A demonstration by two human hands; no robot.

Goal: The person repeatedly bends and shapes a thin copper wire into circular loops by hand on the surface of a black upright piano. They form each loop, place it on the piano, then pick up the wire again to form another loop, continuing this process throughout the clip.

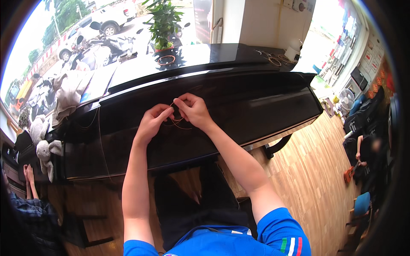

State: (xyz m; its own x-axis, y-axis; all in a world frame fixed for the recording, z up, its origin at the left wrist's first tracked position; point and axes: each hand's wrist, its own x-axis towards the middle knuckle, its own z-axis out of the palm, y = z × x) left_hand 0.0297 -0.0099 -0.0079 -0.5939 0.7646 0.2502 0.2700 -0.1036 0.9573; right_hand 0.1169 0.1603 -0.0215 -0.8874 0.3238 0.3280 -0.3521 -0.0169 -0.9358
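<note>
A thin brown cord is pinched between the fingertips of both hands, above the dark top of a black piano. My left hand is closed, with its thumb and fingers pressed together on the cord. Close beside it, my right hand is also closed in a pinch, its fingertips almost touching the left ones. Loose loops and an end of the cord hang below the fingers. The exact crossing of the strands is hidden by my fingertips.
A potted plant and a brown coil sit at the back, more coiled cord at the back right. Grey plush toys and a person's hands are at left. Another person holds a small orange-brown string instrument at right.
</note>
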